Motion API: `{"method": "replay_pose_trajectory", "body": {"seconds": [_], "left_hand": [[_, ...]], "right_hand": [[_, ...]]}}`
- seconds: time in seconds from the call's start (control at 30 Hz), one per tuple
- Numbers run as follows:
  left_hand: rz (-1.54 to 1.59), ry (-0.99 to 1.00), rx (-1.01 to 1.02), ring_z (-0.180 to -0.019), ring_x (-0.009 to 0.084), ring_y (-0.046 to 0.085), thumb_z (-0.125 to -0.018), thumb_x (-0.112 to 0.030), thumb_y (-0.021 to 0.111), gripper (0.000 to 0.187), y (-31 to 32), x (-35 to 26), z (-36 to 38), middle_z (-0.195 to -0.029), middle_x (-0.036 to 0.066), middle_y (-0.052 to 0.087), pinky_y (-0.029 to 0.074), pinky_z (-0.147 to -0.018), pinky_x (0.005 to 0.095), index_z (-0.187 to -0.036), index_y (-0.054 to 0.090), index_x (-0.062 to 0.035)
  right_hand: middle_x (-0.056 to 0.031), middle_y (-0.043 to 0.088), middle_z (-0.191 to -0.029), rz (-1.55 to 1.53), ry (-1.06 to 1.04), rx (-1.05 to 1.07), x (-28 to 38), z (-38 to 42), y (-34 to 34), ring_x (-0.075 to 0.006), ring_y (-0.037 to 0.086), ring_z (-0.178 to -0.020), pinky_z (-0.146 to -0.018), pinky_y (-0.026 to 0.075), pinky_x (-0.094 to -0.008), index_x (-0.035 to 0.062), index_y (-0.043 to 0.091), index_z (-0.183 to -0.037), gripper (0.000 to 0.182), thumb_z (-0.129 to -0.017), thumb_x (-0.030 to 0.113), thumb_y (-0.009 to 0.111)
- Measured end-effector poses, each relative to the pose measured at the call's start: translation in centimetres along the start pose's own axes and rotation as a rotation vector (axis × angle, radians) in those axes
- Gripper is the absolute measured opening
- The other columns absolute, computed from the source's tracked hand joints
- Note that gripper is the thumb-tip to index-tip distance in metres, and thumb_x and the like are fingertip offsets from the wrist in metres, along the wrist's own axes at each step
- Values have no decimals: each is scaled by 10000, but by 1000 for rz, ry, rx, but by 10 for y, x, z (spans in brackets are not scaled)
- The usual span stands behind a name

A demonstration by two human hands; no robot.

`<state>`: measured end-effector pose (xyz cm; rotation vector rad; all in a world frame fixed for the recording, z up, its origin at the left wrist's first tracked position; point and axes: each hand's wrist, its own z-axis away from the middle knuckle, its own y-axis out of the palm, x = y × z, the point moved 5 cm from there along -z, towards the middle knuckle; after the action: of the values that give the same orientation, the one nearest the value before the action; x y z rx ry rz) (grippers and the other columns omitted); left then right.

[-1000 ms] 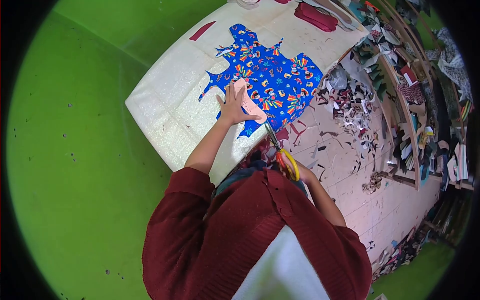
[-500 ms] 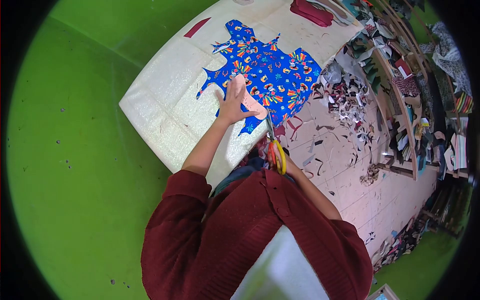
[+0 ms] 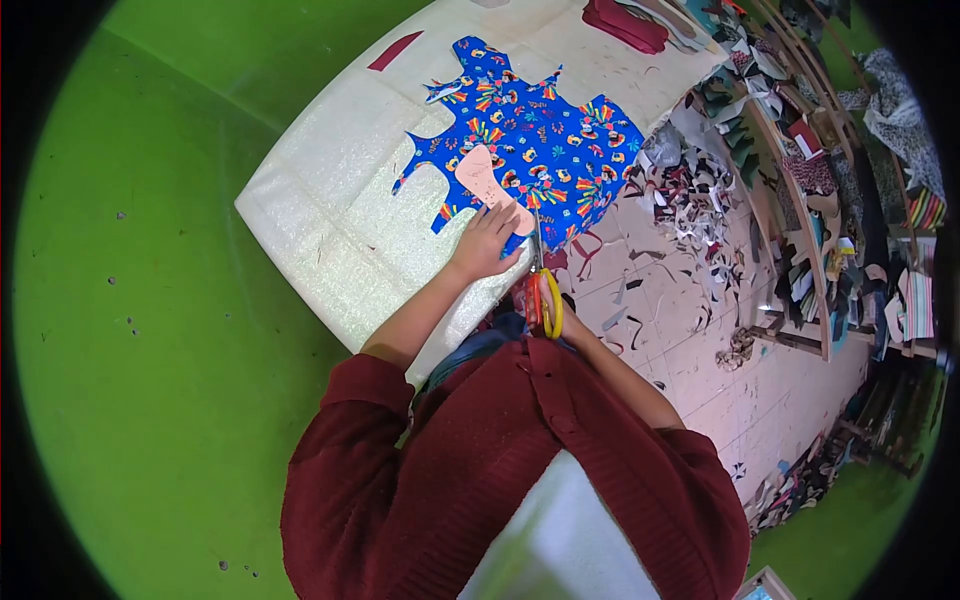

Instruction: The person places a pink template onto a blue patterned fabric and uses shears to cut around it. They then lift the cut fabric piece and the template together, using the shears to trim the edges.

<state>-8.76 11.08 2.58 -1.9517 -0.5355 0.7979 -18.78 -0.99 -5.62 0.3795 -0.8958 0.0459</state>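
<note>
A blue sheet of fabric with a colourful figure print point(image 3: 545, 140) lies on the table, its outer edge cut into curved notches. On it rests a pale pink sole-shaped template point(image 3: 476, 170). My left hand point(image 3: 487, 242) lies over the template's lower end, fingers stretched out and pressing on it and the fabric. My right hand point(image 3: 548, 296) grips scissors with yellow and orange handles point(image 3: 552, 310). Their blades point away from me, at the fabric's edge just right of the template. My left hand covers part of the fabric's lower corner.
A pale, shiny covering point(image 3: 330, 220) spreads over the table. A dark red scrap point(image 3: 395, 50) lies near its far left edge, and folded dark red material point(image 3: 625, 25) at the far right. Many offcuts point(image 3: 700, 190) litter the tiled floor. Shelves point(image 3: 800, 200) full of materials stand at right.
My left hand has slid down and right along the template, uncovering its upper part and covering the lower fabric corner. The scissors have swung slightly and point straighter away from me.
</note>
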Motion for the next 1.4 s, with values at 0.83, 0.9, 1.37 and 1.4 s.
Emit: {"method": "replay_pose_trajectory", "body": {"seconds": [0.83,0.9,1.37,1.4], "left_hand": [[-97,26,34,-836,279,576,-710,-144,559,300,22,-2,-9,-977,178,570,444,-765,347,-965,555,12],[-93,35,35,-823,274,578,-707,-140,561,301,22,-1,-9,-972,170,572,445,-762,346,-968,553,11],[-43,141,-95,-769,248,584,-676,-87,580,336,12,-5,-10,-920,128,587,466,-713,331,-999,544,-3],[-50,140,-95,-769,247,584,-675,-86,579,339,12,-5,-10,-916,129,587,466,-713,331,-1001,542,-2]], "right_hand": [[-15,388,-530,-451,66,-104,28,2,36,-143,405,-369,-347,384,-299,115,385,-779,586,-723,695,322],[-13,381,-528,-444,64,-97,27,3,35,-142,396,-362,-347,380,-299,117,378,-782,582,-724,694,323],[-17,372,-544,-527,102,-86,13,4,39,-145,402,-363,-346,392,-294,118,356,-834,566,-722,672,374],[-17,372,-544,-527,103,-87,12,3,40,-145,402,-363,-346,392,-294,118,356,-834,566,-722,672,374]]}}
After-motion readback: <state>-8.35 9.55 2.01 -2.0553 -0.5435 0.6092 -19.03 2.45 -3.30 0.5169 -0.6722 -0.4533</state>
